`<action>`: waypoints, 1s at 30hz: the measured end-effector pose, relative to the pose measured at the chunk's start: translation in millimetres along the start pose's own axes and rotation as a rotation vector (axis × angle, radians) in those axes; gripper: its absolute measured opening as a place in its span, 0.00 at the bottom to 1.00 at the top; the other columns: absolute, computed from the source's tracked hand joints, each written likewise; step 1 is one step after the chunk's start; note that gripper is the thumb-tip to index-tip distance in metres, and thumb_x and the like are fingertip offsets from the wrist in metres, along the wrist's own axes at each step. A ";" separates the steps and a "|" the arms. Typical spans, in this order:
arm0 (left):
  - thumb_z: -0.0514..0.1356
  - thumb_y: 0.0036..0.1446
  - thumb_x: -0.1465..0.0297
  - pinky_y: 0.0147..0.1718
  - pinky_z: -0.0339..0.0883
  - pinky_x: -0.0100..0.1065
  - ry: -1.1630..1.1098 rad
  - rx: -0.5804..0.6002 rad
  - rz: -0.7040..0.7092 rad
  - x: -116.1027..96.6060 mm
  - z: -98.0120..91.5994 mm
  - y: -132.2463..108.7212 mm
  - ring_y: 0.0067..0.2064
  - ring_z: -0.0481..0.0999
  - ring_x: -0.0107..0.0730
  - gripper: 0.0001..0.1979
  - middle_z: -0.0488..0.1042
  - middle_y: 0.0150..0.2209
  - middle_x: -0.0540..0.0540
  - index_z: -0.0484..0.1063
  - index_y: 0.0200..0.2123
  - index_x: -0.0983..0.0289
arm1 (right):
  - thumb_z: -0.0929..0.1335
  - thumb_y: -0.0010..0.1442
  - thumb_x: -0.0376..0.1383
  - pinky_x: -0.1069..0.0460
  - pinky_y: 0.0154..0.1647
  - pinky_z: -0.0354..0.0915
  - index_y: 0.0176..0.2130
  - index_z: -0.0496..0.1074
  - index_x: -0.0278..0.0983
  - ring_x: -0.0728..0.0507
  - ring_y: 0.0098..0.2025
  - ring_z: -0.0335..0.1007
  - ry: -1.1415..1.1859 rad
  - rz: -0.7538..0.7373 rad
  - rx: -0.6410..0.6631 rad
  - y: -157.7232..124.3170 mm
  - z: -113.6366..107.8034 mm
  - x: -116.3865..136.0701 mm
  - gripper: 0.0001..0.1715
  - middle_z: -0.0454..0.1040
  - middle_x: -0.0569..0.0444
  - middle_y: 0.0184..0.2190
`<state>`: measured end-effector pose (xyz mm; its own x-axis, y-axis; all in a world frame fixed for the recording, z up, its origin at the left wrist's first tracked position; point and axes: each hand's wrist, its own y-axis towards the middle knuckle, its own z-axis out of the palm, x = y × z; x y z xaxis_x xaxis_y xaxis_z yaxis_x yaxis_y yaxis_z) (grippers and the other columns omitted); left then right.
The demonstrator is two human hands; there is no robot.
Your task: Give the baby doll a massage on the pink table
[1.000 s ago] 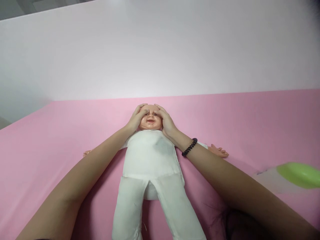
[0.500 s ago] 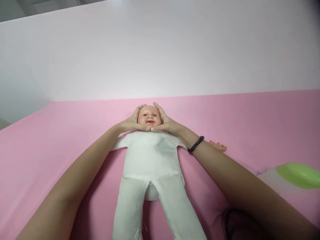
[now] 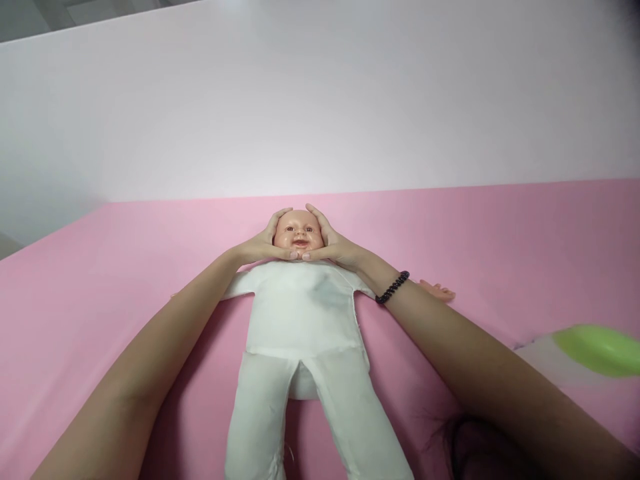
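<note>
A baby doll with a white cloth body lies on its back, its legs toward me and its plastic face up. My left hand cups the left side of the doll's head, fingers curving up along it. On the other side my right hand holds the head the same way. Both thumbs rest along the chin, their tips a little apart. A black coiled band circles my right wrist. Beyond my right forearm a plastic doll hand shows; the doll's other hand is mostly hidden behind my left forearm.
Pink cloth covers the surface under the doll. A white wall or panel rises behind it. At the right, a bright green object with a whitish, see-through part lies partly behind my right forearm.
Almost nothing differs. Both thumb tips have drawn slightly apart on the doll's chin, and the hands still hold its head.
</note>
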<state>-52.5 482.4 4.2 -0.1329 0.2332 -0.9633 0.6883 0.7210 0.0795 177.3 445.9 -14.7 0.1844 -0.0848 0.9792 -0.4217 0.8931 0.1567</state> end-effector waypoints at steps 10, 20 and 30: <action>0.74 0.48 0.68 0.63 0.61 0.52 -0.010 0.035 0.009 -0.8 -3.6 -0.9 0.70 0.56 0.55 0.56 0.45 0.72 0.62 0.41 0.70 0.46 | 0.81 0.42 0.31 0.37 0.67 0.60 0.72 0.41 0.55 0.37 0.68 0.59 0.015 0.001 0.008 0.3 0.5 0.2 0.74 0.49 0.51 0.71; 0.74 0.48 0.68 0.64 0.59 0.53 -0.025 0.069 0.044 3.9 -8.8 1.6 0.71 0.53 0.56 0.56 0.44 0.72 0.61 0.43 0.70 0.46 | 0.77 0.43 0.28 0.38 0.66 0.62 0.72 0.40 0.53 0.37 0.66 0.63 0.146 0.015 0.028 -0.1 2.6 0.3 0.71 0.50 0.49 0.71; 0.75 0.47 0.68 0.62 0.63 0.52 -0.018 -0.031 -0.004 -4.7 5.8 -1.5 0.69 0.58 0.55 0.55 0.48 0.70 0.64 0.44 0.69 0.50 | 0.79 0.42 0.30 0.37 0.68 0.59 0.72 0.41 0.53 0.37 0.68 0.59 0.044 -0.010 0.006 -0.1 2.6 -0.3 0.72 0.46 0.51 0.72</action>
<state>-48.8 476.4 7.1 -0.1226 0.2184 -0.9681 0.6655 0.7418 0.0831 175.0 444.7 -14.7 0.2276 -0.0740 0.9709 -0.4252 0.8895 0.1675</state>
